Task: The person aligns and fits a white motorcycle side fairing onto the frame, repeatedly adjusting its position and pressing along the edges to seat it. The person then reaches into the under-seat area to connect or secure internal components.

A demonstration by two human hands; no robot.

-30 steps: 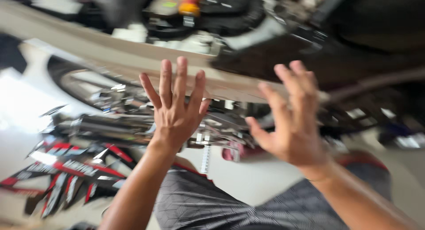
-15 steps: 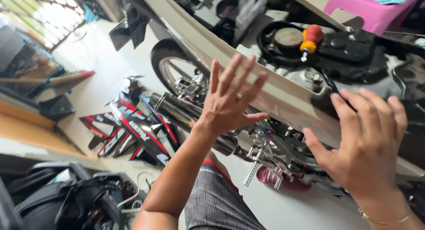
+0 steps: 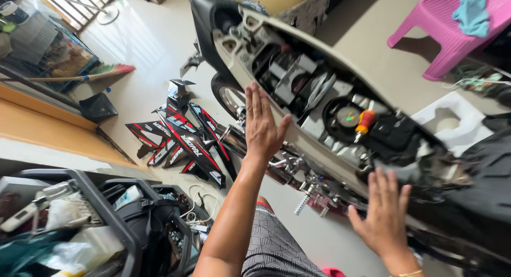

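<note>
A motorcycle with its body panels off [image 3: 319, 112] stands in front of me, its frame, wiring and rear wheel [image 3: 229, 98] exposed. My left hand [image 3: 263, 125] is raised flat with fingers apart, held over the bike's near side and holding nothing. Lower right, my right hand [image 3: 384, 216] is also spread open and empty, near the frame's lower edge. An orange-handled screwdriver [image 3: 364, 122] rests inside the open frame beside a round black part.
Red, black and white fairing panels [image 3: 181, 144] lie on the tiled floor to the left. A black cart with clutter [image 3: 101, 218] stands at lower left. A pink plastic stool [image 3: 452, 32] with a blue cloth is at top right. A broom [image 3: 101, 74] leans at the left.
The view has swung up and left along the bike. Both hands stay open and empty; the left has straightened upright and the right has dropped lower in view.
</note>
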